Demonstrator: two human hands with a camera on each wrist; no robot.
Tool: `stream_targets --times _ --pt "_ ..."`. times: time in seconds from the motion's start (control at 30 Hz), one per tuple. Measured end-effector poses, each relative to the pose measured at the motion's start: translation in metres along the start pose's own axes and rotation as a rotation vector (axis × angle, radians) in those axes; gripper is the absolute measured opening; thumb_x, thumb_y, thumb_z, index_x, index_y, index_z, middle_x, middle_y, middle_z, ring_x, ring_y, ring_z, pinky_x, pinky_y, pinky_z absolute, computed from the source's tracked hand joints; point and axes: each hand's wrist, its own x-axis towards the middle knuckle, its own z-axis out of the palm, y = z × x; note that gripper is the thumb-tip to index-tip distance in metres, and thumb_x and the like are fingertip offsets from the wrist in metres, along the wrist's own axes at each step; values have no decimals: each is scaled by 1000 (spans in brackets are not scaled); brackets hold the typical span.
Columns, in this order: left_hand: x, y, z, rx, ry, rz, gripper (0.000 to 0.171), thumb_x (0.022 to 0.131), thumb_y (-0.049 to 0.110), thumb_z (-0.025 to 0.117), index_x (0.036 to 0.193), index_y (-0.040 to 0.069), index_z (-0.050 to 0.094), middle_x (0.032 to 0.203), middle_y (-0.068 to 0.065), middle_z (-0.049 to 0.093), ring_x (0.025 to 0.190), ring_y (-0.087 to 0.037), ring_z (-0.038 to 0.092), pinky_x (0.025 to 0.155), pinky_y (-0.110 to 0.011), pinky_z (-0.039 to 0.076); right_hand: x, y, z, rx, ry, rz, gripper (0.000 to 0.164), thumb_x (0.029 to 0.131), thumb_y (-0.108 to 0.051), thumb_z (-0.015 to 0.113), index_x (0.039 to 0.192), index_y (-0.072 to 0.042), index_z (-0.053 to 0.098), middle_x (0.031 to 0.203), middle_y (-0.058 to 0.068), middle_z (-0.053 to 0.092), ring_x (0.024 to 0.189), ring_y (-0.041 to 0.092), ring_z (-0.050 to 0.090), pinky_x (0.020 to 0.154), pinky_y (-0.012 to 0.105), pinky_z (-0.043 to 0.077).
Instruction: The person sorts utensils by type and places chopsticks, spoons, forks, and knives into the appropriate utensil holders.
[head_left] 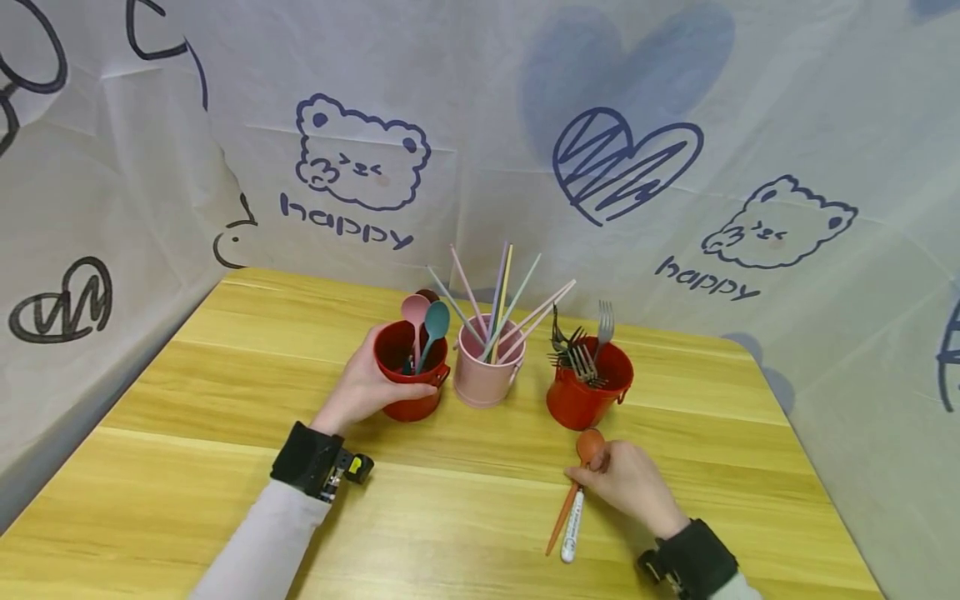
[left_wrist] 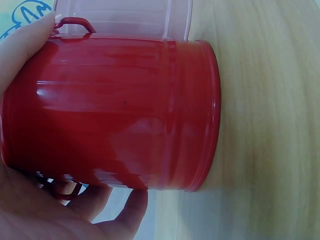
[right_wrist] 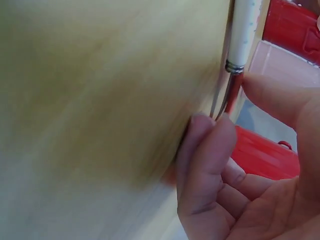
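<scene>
My left hand (head_left: 375, 387) grips the left red bucket (head_left: 411, 410) from its left side, thumb across the front near the rim. In that bucket stand a pink spoon (head_left: 414, 310) and a teal spoon (head_left: 437, 322), with a dark round-headed piece (head_left: 427, 295) behind them. On the right, my right hand (head_left: 630, 479) pinches an orange spoon (head_left: 590, 444) between thumb and fingers, its handle slanting toward the front. Close beside that handle is a white-handled utensil (head_left: 573, 527) with a metal neck; my fingers hide its head. The left wrist view shows the red bucket's side (left_wrist: 115, 110) close up.
A pink bucket (head_left: 480, 385) with several pastel sticks (head_left: 501, 283) stands just right of the left red bucket. Farther right, another red bucket (head_left: 577, 408) holds several forks (head_left: 583, 363). A printed white cloth (head_left: 487, 167) hangs behind the wooden table (head_left: 450, 517).
</scene>
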Motion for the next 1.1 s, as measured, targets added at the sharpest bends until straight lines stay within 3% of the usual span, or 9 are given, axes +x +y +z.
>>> stream_targets --times 0.33,0.5,0.63,0.77,0.83,1.1 --pt "-1 3 1 -3 5 -7 89 62 26 89 133 10 38 127 -8 50 115 -26 47 96 -49 43 6 0 1 -21 -13 75 33 76 -24 72 53 -13 51 49 -6 40 43 10 38 44 24 25" --pt "-5 19 -1 -29 -9 -6 86 64 15 87 133 3 37 128 -16 48 116 -33 46 97 -55 40 8 3 0 -7 -28 109 36 76 -22 71 51 -12 47 47 -5 37 42 10 36 43 23 22" --pt "-10 35 -3 -35 -18 -10 84 66 9 85 133 -2 36 129 -22 47 116 -37 45 97 -56 39 7 6 -1 53 -58 125 33 78 -18 69 54 -10 49 48 -2 46 43 11 46 42 24 31" --pt "-11 40 -3 -28 -19 -18 83 67 8 84 134 -2 36 130 -23 47 117 -38 45 98 -56 40 6 10 -4 164 -90 164 29 83 -11 64 58 -7 52 53 3 57 47 15 58 44 26 45" --pt "-11 39 -3 -28 -18 -18 84 66 8 84 134 -2 36 130 -22 47 117 -37 45 98 -55 40 6 11 -6 222 -101 178 25 85 -8 60 61 -4 56 56 5 60 49 16 60 46 27 49" --pt "-1 1 0 3 4 15 89 61 26 89 132 10 39 126 -7 50 114 -25 48 95 -49 43 3 15 -17 435 -159 157 20 92 -2 46 86 11 60 70 13 63 61 23 65 56 32 56"
